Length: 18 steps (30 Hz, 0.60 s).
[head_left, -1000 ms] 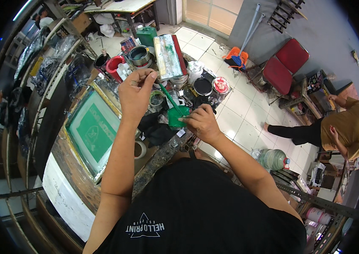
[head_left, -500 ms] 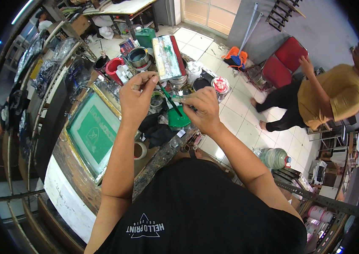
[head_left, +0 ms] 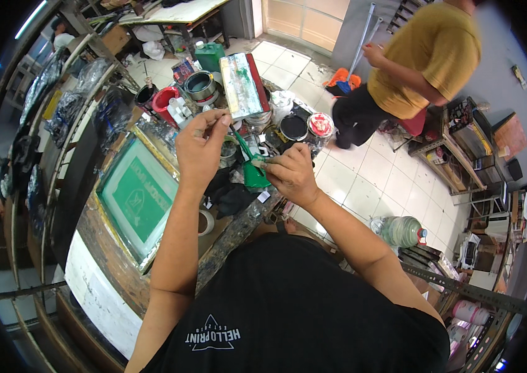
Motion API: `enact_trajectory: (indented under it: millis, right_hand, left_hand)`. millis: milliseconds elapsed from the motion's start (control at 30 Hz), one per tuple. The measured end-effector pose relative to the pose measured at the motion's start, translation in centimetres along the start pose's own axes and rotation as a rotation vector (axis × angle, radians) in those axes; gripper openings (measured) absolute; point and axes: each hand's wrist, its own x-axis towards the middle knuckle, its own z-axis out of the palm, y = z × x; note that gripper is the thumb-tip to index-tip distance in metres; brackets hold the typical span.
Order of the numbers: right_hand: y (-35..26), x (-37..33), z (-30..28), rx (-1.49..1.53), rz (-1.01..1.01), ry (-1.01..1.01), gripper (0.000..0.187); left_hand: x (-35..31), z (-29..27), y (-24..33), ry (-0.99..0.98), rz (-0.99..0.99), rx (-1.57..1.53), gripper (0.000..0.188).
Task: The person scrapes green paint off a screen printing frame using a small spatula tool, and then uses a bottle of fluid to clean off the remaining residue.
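Note:
My left hand (head_left: 201, 149) is closed, thumb and fingers pinching the upper end of a thin stick (head_left: 242, 142) coated in green paint. The stick slants down toward a green-painted lid or tub (head_left: 255, 176), which my right hand partly hides. My right hand (head_left: 291, 175) is also closed, its fingertips pinched together beside the lower part of the stick. Whatever those fingertips hold is too small to make out. To the left, a screen-printing frame (head_left: 141, 194) with a green stencil lies on the worktable. Dark cloth (head_left: 232, 198) lies below the stick.
Paint cans (head_left: 201, 87), a red tub (head_left: 165, 104) and a paint-smeared box (head_left: 242, 87) crowd the table beyond my hands. A tape roll (head_left: 206, 222) is near the table edge. On the right, another person (head_left: 425, 62) stands on the tiled floor, near a water bottle (head_left: 400, 230).
My right hand has shifted slightly down and left, covering more of the green lid. My left hand keeps its pinch. The other person has moved left and farther away, in front of the red chair.

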Motion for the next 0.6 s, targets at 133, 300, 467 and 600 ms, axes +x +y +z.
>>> enact_trajectory:
  millis: [133, 300, 467, 600]
  right_hand:
    - [0.2, -1.9, 0.2, -0.057, -0.005, -0.075, 0.032]
    - [1.7, -4.5, 1.4, -0.096, -0.047, -0.096, 0.025]
    - [1.6, -4.6, 1.2, -0.141, -0.08, -0.118, 0.015]
    - [1.0, -4.5, -0.3, -0.026, 0.092, -0.082, 0.022]
  left_hand:
    - [0.3, 0.4, 0.1, 0.078, 0.041, -0.092, 0.02]
    - [1.0, -0.2, -0.3, 0.084, 0.151, 0.054, 0.025]
    - [1.5, -1.6, -2.5, 0.068, 0.102, 0.051, 0.026]
    - [1.3, -1.0, -2.5, 0.041, 0.065, 0.018, 0.025]
